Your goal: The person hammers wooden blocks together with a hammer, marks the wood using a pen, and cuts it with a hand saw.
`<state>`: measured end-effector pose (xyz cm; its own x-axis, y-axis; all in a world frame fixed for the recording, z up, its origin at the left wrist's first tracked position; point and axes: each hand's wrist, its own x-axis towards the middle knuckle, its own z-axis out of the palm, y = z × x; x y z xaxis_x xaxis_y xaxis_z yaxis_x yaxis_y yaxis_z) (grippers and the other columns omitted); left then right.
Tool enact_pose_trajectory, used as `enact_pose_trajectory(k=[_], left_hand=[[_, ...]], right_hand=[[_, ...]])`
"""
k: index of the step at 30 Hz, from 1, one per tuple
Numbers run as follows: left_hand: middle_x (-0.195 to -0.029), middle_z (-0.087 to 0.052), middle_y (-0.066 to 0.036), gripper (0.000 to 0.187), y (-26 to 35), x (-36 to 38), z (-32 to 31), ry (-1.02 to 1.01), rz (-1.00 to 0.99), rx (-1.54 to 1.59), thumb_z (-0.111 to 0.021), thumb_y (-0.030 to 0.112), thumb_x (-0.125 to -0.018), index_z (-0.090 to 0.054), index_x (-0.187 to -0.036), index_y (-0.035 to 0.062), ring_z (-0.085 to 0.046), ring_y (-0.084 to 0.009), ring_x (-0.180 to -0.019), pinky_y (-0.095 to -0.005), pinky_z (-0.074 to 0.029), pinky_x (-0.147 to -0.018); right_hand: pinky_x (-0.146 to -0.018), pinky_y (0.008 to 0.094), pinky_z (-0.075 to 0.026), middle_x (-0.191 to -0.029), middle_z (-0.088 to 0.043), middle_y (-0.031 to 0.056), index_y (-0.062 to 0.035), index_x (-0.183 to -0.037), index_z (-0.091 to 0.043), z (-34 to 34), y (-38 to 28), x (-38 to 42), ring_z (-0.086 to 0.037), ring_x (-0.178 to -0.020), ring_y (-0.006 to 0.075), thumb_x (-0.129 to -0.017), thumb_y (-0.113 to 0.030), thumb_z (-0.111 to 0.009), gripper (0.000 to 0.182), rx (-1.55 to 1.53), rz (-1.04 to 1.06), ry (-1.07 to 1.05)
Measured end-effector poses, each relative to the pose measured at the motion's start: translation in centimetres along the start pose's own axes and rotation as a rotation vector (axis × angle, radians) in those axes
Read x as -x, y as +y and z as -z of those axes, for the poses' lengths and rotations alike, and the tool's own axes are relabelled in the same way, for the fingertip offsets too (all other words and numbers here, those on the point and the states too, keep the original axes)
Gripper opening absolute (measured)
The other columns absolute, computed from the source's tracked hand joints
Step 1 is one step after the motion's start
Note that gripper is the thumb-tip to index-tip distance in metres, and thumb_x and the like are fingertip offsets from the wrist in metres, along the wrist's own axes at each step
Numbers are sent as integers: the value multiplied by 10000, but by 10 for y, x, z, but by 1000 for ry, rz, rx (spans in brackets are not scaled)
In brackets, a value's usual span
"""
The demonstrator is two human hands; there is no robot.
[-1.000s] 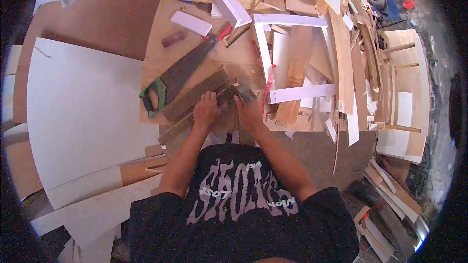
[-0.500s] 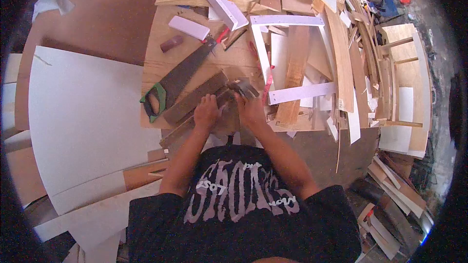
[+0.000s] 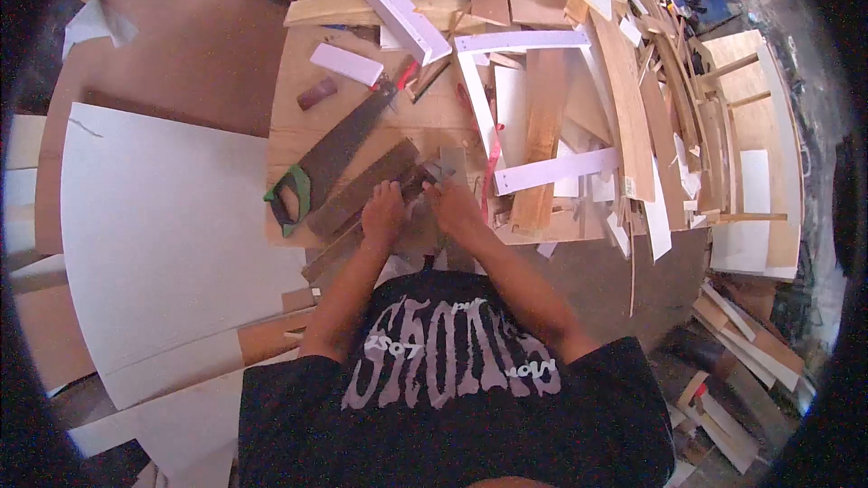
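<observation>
My left hand (image 3: 384, 215) is closed over the edge of a brown wooden board (image 3: 375, 176) at the near side of the workbench. Close beside it, my right hand (image 3: 454, 208) grips a tool with a grey metal head (image 3: 440, 169); its exact kind is blurred. The fingertips of both hands nearly meet. A second narrow wooden strip (image 3: 334, 251) lies under my left wrist. To the left rests a handsaw (image 3: 339, 140) with a green and black handle. Beyond it are a brown cylinder (image 3: 316, 93) and a lilac block (image 3: 346, 64).
A lilac-and-white wooden frame (image 3: 556, 169) lies right of my hands, with loose boards (image 3: 628, 99) piled beyond. A large white panel (image 3: 181, 244) is at left. At far right stands a wooden piece with crossbars (image 3: 746, 158). A red strip (image 3: 491, 181) hangs by the frame.
My right hand has shifted slightly left, towards my left hand, and the metal-headed tool has turned and moved left with it. The whole view has shifted slightly.
</observation>
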<state>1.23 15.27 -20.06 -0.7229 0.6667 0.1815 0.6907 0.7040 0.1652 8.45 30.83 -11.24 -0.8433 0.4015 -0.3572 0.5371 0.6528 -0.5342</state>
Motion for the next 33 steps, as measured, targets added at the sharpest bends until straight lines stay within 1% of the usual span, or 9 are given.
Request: enact_pose_trajectory(k=[7, 10, 13, 16, 20, 24, 29, 32, 33], left_hand=[[-1050, -603, -107, 361, 2, 6, -3, 4, 6, -22, -695, 318, -854, -553, -1068, 65, -641, -287, -1032, -393, -591, -736], [-1092, -614, -116, 336, -5, 3, -3, -20, 7, 18, -690, 255, -843, -549, -1083, 67, -641, -287, -1056, -400, -587, -752], [-1093, -622, -128, 344, -11, 0, 0, -60, -8, 87, -700, 246, -838, -545, -1084, 63, -642, -312, -1050, -436, -569, -801], [-1087, -640, -155, 416, -9, -1, 35, -127, 34, 300, -731, 292, -842, -542, -1109, 34, -635, -368, -1055, -471, -535, -848], [-1115, -670, -226, 612, 5, 2, 170, -159, 184, 833, -797, 357, -823, -532, -1221, -26, -637, -415, -1080, -452, -507, -877], [-1116, -680, -240, 635, -2, 1, 223, -200, 33, 847, -813, 319, -816, -537, -1254, -49, -664, -381, -1058, -408, -505, -897], [-1049, -695, -189, 555, -9, -3, 257, -192, -26, 1135, -812, 263, -822, -566, -1202, -58, -677, -269, -980, -364, -501, -881], [-1087, -690, -165, 548, -19, -1, 260, -229, -55, 1248, -816, 232, -817, -569, -1216, -52, -654, -216, -1006, -350, -492, -900], [-1087, -690, -165, 548, -22, 0, 263, -226, -65, 1245, -816, 232, -817, -569, -1216, -52, -654, -216, -1006, -350, -492, -900]], right_hand=[[-738, 587, -514, -932, -680, 294, -1, -1051, -676, -25, 15, 7, -658, -873, 489, -1018, -444, -481, 485, -22, 14, 256], [-689, 558, -519, -911, -680, 295, 41, -992, -685, -22, 17, 9, -669, -822, 470, -1010, -472, -487, 551, -81, 227, 315], [-628, 514, -511, -772, -663, 242, 68, -911, -654, 0, 12, 40, -653, -676, 441, -1005, -447, -511, 542, -159, 370, 655], [-519, 407, -484, -631, -598, 121, 30, -872, -609, 12, 23, 67, -597, -527, 279, -1008, -403, -551, 457, -373, 17, 460], [-400, 262, -371, -604, -527, -7, -66, -951, -568, 13, 31, 96, -461, -442, 78, -996, -349, -619, 291, -863, -100, 444], [-371, 232, -348, -664, -564, -11, -64, -1045, -554, 45, -31, 117, -441, -420, 54, -971, -308, -665, 279, -1047, -172, 462], [-399, 229, -377, -722, -600, 19, -54, -1114, -506, 66, -86, 139, -471, -458, 57, -939, -219, -703, 311, -1152, 34, 518], [-880, 330, -530, -1138, -603, 88, -27, -1336, -449, 68, -103, 152, -618, -1062, 206, -847, -98, -797, 605, -1222, 8, 400], [-890, 339, -529, -1149, -598, 92, -25, -1342, -441, 68, -111, 155, -618, -1059, 207, -821, -73, -813, 641, -1217, 51, 424]])
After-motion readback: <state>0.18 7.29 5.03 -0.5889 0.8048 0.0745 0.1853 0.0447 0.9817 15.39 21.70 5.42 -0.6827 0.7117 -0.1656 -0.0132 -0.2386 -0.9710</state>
